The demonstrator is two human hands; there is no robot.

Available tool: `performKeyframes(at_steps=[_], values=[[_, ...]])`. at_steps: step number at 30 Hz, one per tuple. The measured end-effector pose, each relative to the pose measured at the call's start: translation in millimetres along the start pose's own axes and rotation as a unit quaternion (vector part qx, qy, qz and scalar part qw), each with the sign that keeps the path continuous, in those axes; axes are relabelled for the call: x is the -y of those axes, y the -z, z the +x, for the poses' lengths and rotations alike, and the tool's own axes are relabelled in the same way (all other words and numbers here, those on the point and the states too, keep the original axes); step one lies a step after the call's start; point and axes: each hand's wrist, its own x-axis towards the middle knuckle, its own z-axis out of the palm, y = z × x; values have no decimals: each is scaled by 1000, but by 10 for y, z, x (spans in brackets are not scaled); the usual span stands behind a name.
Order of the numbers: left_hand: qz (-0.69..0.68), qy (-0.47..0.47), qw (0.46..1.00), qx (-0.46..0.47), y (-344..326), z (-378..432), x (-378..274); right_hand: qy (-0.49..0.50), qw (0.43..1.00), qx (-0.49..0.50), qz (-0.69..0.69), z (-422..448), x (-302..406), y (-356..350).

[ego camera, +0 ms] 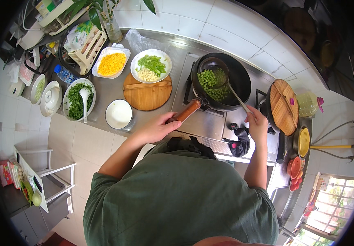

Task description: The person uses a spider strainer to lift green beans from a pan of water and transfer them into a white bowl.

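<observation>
My left hand grips the brown wooden handle of a black wok, which sits over the left burner of the gas stove. My right hand holds the long metal handle of a round ladle or strainer whose bowl is inside the wok. Green peas or shelled beans lie in and below that bowl on the wok's left side. Whether the bowl is perforated is hard to tell.
To the left stand a dish of chopped yellow food, a plate of sliced green pepper on a wooden lid, a bowl of chopped greens and a white-filled bowl. A lidded pan stands right. Black cloth lies at the stove's front.
</observation>
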Motion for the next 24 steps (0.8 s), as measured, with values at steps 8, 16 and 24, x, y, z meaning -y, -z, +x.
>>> performKeyframes(at_steps=[8, 16, 24], values=[[-29, 9, 1000, 0, -22, -6, -19, 92, 988, -97, -81, -192, 145, 188], [-2, 12, 1000, 8, -7, 9, 13, 164, 958, -137, -193, -250, 340, 272], [-8, 1, 1000, 3, -24, -10, -6, 236, 931, -216, -175, -219, 292, 293]])
